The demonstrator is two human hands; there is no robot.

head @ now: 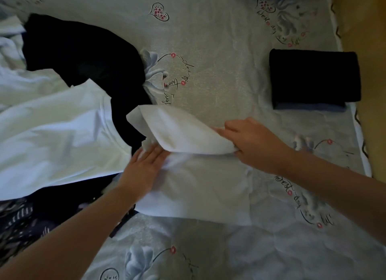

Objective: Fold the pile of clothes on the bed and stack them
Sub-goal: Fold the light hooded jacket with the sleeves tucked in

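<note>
While gripped by right hand [249, 142], white garment [196, 187], lengthwise away.

Dim, soft indoor light, brightest across the upper middle; lower left of the frame sinks into shadow, edges bow with wide-angle distortion, upper left corner is motion-blurred

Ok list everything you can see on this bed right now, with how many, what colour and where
white garment being folded: one, white, centre, its top flap lifted
loose white shirt: one, white, left
loose black garment: one, black, upper left
patterned dark fabric: one, dark with pale marks, lower left
folded stack: one, black on top with a blue layer beneath, right
bedsheet: one, pale blue printed, underneath everything
left hand: flat on the white garment
right hand: pinching the lifted flap
</note>
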